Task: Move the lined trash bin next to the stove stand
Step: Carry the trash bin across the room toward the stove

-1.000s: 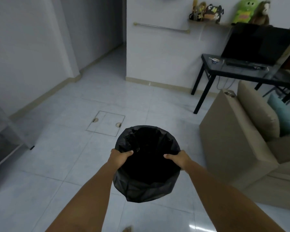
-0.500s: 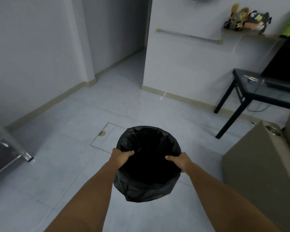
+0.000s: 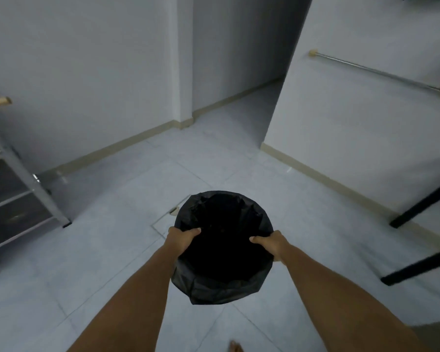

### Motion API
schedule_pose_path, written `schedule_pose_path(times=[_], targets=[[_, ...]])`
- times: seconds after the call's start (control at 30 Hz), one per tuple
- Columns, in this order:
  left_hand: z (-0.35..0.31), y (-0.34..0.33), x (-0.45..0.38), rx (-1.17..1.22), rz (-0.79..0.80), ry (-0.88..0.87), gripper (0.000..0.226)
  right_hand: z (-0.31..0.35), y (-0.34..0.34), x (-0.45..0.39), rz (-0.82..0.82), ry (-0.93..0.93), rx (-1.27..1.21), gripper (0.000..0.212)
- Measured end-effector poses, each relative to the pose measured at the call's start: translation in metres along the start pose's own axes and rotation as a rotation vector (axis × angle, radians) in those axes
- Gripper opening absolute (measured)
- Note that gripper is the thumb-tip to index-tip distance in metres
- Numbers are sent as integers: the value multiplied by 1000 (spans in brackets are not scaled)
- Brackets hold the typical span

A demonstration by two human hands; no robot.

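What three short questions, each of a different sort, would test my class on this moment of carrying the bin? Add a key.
1. True or false: both hands grip the rim of the lined trash bin.
2. Multiple choice: the metal stand is at the picture's (a) left edge, (b) right edge, (c) centre.
3. Fill in: the bin's liner is ____ in colour.

Key:
1. True: the left hand and the right hand each hold the rim, on opposite sides.
2. a
3. black
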State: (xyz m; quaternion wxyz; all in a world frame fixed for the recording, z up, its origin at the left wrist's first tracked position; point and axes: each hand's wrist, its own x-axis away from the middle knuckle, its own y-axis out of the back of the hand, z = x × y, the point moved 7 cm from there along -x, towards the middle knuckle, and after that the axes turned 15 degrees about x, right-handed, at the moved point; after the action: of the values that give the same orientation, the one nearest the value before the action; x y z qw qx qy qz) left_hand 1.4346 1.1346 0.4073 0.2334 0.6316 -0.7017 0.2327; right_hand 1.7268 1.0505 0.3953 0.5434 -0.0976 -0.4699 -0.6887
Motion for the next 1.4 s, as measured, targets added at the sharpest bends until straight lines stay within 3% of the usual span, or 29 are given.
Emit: schedule_pose_path(times=[0.1, 0.23, 0.37, 0.73, 0.97, 1.4], targets=[[-14, -13, -18, 99, -88, 11, 95, 32, 21, -46, 51, 43, 71, 107], [-21, -14, -42, 186, -185, 29, 96, 81, 28, -98, 143, 112, 184, 117], [-27, 3, -61, 271, -297, 37, 96, 135, 16, -128, 205, 175, 251, 97], [-54, 98, -114, 433, -541, 65, 97, 282, -84, -191, 417, 291, 453, 76], [-118, 172, -175, 467, -591, 48, 92, 396, -143, -228, 505, 354, 467, 73], [-219, 279, -309, 541, -659, 21, 89, 590, -239, -338, 525, 426, 549, 80]])
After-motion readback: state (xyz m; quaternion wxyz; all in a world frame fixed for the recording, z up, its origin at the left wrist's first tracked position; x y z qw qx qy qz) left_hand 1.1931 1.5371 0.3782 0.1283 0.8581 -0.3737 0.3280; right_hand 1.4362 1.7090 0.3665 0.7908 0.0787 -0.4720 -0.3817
